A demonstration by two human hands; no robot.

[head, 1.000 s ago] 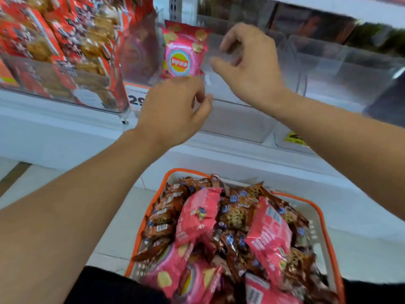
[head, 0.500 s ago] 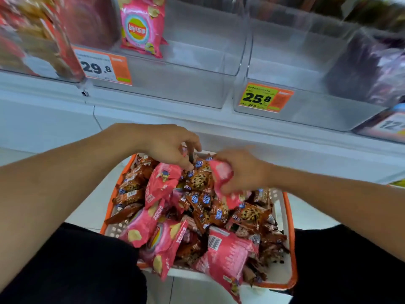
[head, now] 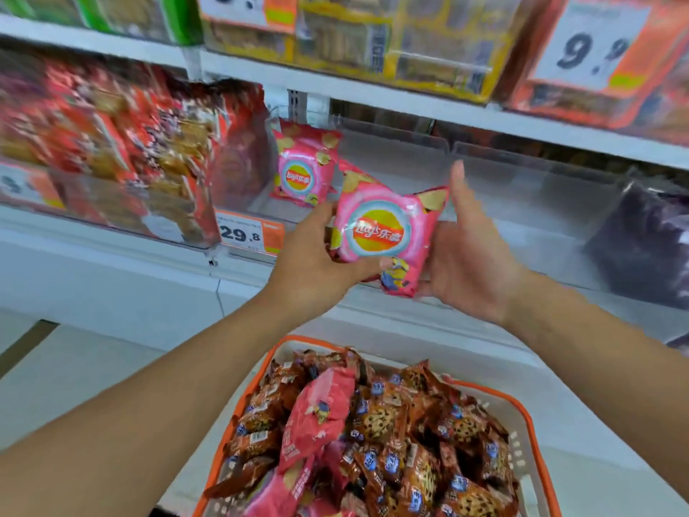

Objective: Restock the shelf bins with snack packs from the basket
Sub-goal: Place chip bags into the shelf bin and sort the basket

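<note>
Before the white shop shelf (head: 112,278), you carry a glossy pink crisp packet (head: 384,233) from the orange-rimmed basket (head: 537,434) toward the clear plastic bin (head: 391,173), left hand (head: 317,255) gripping its edge, right hand (head: 466,248) steadying it with fingers straight, logo facing outward to match the upright pink packet (head: 302,169) there.

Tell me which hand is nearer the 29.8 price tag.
Left. The left hand sits just right of the price tag; the right hand is farther right, beyond the held chip pack.
</note>
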